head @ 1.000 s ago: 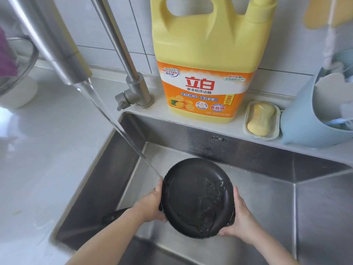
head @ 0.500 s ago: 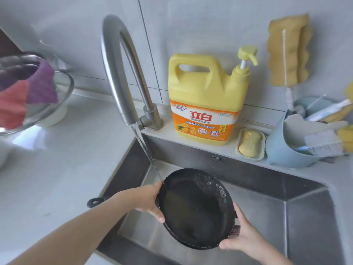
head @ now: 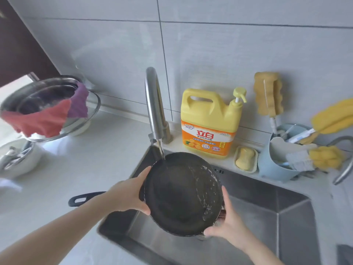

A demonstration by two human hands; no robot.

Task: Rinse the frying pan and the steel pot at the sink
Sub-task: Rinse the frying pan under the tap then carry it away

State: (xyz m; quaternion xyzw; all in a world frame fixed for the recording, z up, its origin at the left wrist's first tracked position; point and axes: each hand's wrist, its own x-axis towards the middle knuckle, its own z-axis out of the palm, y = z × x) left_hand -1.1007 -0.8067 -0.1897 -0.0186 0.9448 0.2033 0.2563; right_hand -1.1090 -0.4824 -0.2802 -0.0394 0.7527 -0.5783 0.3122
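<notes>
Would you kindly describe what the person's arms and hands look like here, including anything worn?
Both forearms are bare up to the frame edge, with no sleeves showing. The left hand and right hand wear no gloves, and no rings, watch or bracelet are visible.

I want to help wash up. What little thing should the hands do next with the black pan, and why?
Probably tilt the frying pan to swirl the water round. The faucet stream lands only at its far left rim, and water pools along the right side. The left hand and right hand both grip the rim over the sink, so a gentle tilt looks easy.
</notes>
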